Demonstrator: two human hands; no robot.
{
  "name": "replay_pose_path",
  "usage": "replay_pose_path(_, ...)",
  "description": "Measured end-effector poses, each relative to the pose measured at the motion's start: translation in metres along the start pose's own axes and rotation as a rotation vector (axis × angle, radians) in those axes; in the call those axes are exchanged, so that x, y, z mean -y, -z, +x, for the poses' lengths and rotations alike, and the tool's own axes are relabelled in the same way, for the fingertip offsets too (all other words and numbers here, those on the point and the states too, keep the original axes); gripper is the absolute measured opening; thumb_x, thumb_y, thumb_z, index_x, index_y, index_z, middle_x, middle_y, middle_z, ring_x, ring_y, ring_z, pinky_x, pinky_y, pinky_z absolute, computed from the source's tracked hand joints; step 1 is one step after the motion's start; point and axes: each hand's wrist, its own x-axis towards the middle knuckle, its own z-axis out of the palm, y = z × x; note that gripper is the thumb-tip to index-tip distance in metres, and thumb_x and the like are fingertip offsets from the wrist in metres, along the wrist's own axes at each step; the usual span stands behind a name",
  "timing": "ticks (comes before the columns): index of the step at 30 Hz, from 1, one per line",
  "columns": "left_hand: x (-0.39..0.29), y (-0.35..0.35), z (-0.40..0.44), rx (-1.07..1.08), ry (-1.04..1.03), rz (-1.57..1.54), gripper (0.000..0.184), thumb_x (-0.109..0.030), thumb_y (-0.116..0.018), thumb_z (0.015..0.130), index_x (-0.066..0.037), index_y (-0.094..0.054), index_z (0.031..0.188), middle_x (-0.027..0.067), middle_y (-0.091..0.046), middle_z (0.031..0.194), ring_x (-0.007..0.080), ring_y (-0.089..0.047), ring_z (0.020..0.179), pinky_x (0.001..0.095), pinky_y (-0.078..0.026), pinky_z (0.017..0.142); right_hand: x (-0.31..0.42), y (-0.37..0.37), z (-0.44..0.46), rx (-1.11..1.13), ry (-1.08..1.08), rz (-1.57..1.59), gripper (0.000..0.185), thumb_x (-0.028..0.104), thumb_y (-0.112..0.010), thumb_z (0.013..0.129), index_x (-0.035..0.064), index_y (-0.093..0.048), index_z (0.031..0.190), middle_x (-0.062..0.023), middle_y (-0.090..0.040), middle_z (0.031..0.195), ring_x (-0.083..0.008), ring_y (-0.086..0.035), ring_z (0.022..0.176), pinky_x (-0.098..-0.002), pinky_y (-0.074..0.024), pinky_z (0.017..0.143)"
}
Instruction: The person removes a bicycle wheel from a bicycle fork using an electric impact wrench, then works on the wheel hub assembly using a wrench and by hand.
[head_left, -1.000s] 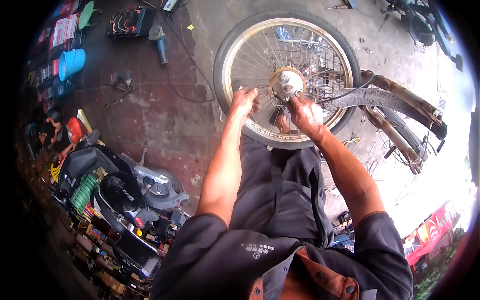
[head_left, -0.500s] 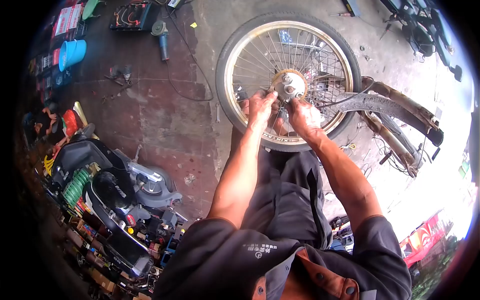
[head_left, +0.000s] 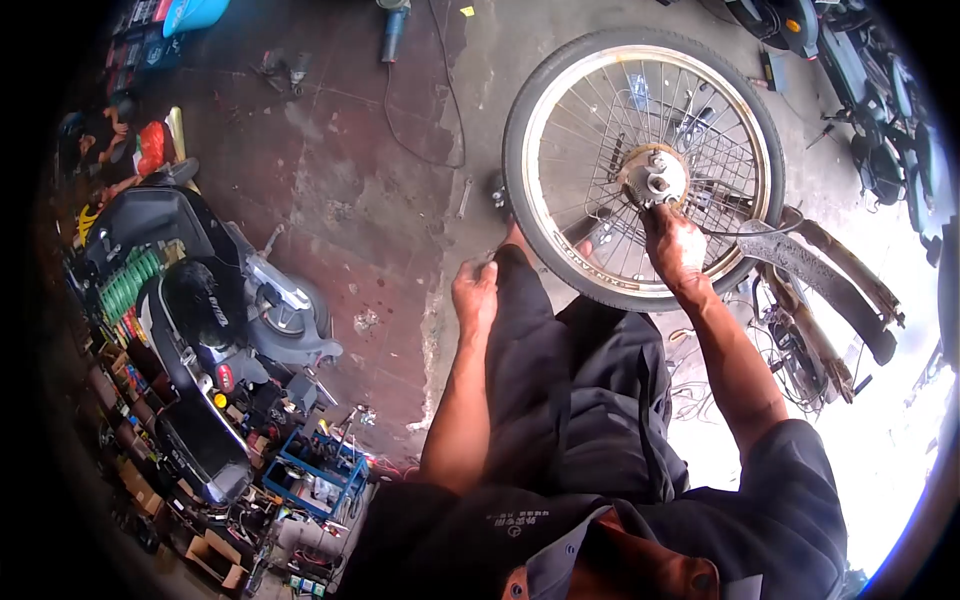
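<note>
A spoked wheel [head_left: 541,90] with a black tyre lies before my knees. At its centre is a round hub brake plate [head_left: 668,178] with an axle and nut standing up. My right hand [head_left: 677,245] is closed at the plate's lower edge, gripping the end of a black brake cable [head_left: 725,234] that runs off to the right. Its fingertips are partly hidden. Away from the wheel, my left hand [head_left: 475,295] is curled closed beside my left knee; whatever it holds, if anything, is hidden.
A rusty fork with a mudguard [head_left: 820,265] extends right of the wheel. On the floor to the left lie a wrench [head_left: 464,198] and an angle grinder [head_left: 394,35] with its cord. A scooter body [head_left: 200,320], a blue tool tray [head_left: 318,470] and another person [head_left: 110,140] are further left.
My left hand has left the hub and drawn back down-left to my knee. My right hand stays at the hub. The view has shifted, so the wheel sits further right.
</note>
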Motion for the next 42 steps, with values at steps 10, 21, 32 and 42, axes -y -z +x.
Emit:
replay_pose_path(10,0.052,0.081,-0.007,0.197,-0.022,0.342,0.023,-0.023,-0.067,0.087,-0.004,-0.068,0.100,0.0171,-0.071,0.089,0.0329,-0.068,0.083,0.0402,-0.052,0.076,0.033,0.010,-0.012,-0.073,-0.043,-0.199,0.014,0.019,-0.060,0.087,0.0074,-0.067,0.092,-0.0174,-0.065,0.098,-0.0393,-0.062,0.094,-0.0503,-0.0510,0.078)
replay_pose_path(21,0.025,0.179,0.011,0.370,-0.203,0.533,0.024,-0.023,-0.069,0.087,-0.003,-0.068,0.101,0.0165,-0.072,0.090,0.0301,-0.069,0.084,0.0390,-0.052,0.077,0.116,-0.076,-0.192,0.137,-0.277,0.161,0.026,0.030,-0.063,0.089,0.0100,-0.070,0.104,-0.0182,-0.068,0.098,-0.0399,-0.064,0.093,-0.0468,-0.0507,0.081)
replay_pose_path(32,0.042,0.151,-0.023,0.500,-0.318,0.746,0.024,-0.018,-0.068,0.086,0.002,-0.067,0.100,0.0172,-0.071,0.091,0.0279,-0.067,0.086,0.0366,-0.050,0.081,0.025,-0.093,-0.336,0.250,-0.845,0.441,0.038,0.038,-0.057,0.090,0.0064,-0.071,0.106,-0.0210,-0.070,0.101,-0.0380,-0.065,0.100,-0.0447,-0.0497,0.089)
replay_pose_path(42,0.020,0.049,-0.053,0.754,-0.399,0.791,0.024,-0.018,-0.069,0.088,-0.001,-0.067,0.104,0.0028,-0.059,0.071,0.0105,-0.050,0.056,0.0278,-0.043,0.054,-0.003,-0.170,-0.532,0.098,-1.230,0.645,0.041,0.039,-0.058,0.088,0.0058,-0.070,0.109,-0.0240,-0.068,0.103,-0.0386,-0.065,0.101,-0.0471,-0.0505,0.088)
